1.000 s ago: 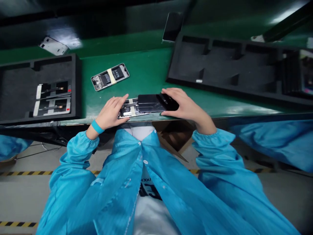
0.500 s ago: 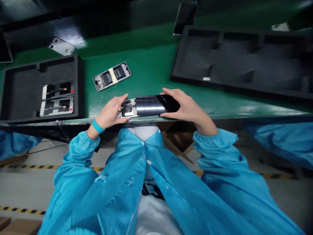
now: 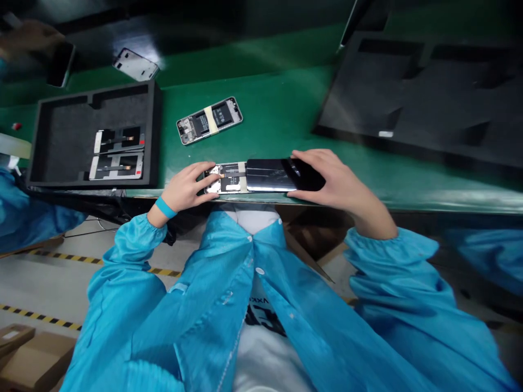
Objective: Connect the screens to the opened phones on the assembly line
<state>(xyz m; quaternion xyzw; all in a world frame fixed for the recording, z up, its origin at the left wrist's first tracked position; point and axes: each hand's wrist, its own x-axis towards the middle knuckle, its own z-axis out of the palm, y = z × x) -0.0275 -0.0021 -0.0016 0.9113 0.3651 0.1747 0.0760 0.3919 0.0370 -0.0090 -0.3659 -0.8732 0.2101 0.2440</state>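
An opened phone body lies at the table's front edge, its board and battery showing at the left end, with a pale tape strip across it. My left hand grips that end between thumb and fingers, one finger reaching in onto the board beside a flat ribbon cable. My right hand holds a glossy black screen by its right end, thumb and fingers on its long edges. The screen covers the rest of the body; whether my right fingers also touch the body is hidden.
A second opened phone lies behind. Left stands a black foam tray with two screens. Another foam tray is at right. Farther back are a white phone frame and, beside a dark phone, another person's hand.
My view has turned left. A left finger now presses inside the phone body instead of resting at its edge. The screen sits farther right, baring more board. Another person's hand has appeared at upper left.
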